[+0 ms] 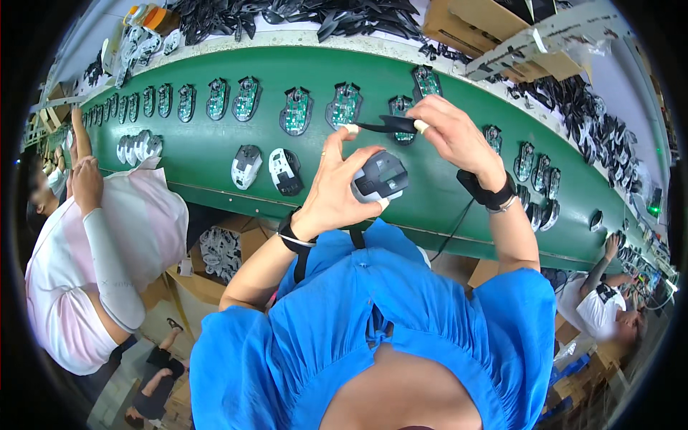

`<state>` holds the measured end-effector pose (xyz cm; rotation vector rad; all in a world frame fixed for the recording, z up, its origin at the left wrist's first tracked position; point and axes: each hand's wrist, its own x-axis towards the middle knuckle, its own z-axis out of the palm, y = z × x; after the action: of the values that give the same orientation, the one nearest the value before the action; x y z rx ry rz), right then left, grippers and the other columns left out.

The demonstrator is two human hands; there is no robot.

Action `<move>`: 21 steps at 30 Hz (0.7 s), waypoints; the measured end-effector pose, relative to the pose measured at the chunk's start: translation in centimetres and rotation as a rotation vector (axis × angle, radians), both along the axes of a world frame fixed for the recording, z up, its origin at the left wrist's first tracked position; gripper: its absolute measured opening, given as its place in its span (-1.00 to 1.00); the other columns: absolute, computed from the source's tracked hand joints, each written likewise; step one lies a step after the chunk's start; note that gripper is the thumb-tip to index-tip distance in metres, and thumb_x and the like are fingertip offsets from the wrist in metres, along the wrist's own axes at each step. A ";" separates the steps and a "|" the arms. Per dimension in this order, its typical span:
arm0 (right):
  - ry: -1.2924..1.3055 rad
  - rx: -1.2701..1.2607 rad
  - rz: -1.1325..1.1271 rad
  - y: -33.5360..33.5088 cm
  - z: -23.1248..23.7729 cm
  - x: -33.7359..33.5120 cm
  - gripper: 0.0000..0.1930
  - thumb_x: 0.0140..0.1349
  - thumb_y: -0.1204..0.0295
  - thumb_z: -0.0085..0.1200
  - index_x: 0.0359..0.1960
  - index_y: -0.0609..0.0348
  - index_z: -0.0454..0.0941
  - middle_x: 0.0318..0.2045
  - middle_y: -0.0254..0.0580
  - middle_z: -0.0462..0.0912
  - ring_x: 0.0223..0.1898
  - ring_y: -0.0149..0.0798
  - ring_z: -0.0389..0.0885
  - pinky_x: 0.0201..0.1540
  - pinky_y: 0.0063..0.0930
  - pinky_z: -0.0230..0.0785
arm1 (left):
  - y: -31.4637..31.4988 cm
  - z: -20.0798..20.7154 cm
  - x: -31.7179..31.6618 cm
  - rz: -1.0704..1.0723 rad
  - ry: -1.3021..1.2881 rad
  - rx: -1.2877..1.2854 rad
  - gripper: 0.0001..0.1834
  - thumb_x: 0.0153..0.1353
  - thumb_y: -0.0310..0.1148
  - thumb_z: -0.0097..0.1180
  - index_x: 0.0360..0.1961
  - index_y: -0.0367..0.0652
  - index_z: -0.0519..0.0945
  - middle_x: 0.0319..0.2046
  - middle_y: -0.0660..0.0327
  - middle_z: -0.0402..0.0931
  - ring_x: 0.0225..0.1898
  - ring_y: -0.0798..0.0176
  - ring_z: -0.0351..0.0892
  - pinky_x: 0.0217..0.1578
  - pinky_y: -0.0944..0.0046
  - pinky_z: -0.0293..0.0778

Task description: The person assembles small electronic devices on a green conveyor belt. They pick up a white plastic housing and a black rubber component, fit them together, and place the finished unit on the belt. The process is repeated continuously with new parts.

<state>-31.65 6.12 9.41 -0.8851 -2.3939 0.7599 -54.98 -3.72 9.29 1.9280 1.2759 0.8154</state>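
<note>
My left hand (331, 188) is closed around a partly assembled computer mouse (382, 175) with a dark top and a pale lower rim. Its raised index finger meets the left tip of a thin, curved black plastic part (387, 125). That part's other end is pinched between the thumb and fingers of my right hand (453, 135), above the mouse and apart from it. Pale covers sit on some of my fingertips. Just left of my left hand, two white-and-black mouse shells (246, 167) lie on the green conveyor belt (208, 147).
Open mouse bases with green circuit boards (294, 112) stand in a row along the belt, and several more lie at the right. Black plastic parts (358, 18) are heaped beyond the belt beside a cardboard box (469, 29). Co-workers (107, 251) sit at left and right. A cable (455, 228) trails from my right wristband.
</note>
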 end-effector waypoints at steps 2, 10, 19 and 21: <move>-0.022 0.083 0.070 -0.8 1.1 -0.2 -0.74 0.01 0.63 0.05 -0.20 0.23 0.49 -0.34 -0.15 0.46 -0.21 -0.08 0.48 -0.20 -0.25 0.39 | -0.7 0.3 0.3 0.046 0.095 0.029 -0.27 -0.35 -0.29 0.40 0.01 -0.12 0.50 0.14 -0.19 0.10 0.18 -0.27 0.15 0.11 -0.10 0.26; 0.056 0.147 0.056 -2.9 2.0 -0.2 -0.66 0.00 0.63 0.12 -0.12 0.24 0.49 -0.28 -0.20 0.50 -0.20 -0.15 0.50 -0.17 -0.38 0.42 | -2.5 0.9 0.3 -0.064 0.036 0.041 -0.26 -0.33 -0.28 0.38 0.01 -0.26 0.49 0.10 -0.10 0.27 0.13 -0.16 0.32 0.12 0.04 0.31; 0.830 -1.041 -0.309 -7.1 -2.9 -3.8 -0.76 0.21 0.52 0.11 -0.08 0.25 0.51 -0.28 -0.27 0.63 -0.24 -0.36 0.61 -0.12 -0.48 0.48 | -4.3 0.3 1.7 -0.046 -0.194 -0.116 -0.20 -0.35 -0.26 0.39 0.02 -0.38 0.46 0.09 -0.15 0.33 0.17 -0.10 0.33 0.15 0.12 0.29; 1.016 -1.055 -0.311 -7.2 -2.3 -4.0 -0.83 0.25 0.51 0.07 -0.14 0.25 0.54 -0.26 -0.26 0.63 -0.23 -0.36 0.61 -0.12 -0.45 0.50 | -4.3 -0.1 1.4 -0.039 -0.287 -0.167 -0.19 -0.32 -0.30 0.38 0.06 -0.38 0.43 0.10 -0.11 0.33 0.16 -0.02 0.36 0.15 0.16 0.30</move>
<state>-35.62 -1.13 7.15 -0.8499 -0.8660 1.8142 -53.58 -7.97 9.21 1.6326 1.0929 0.8993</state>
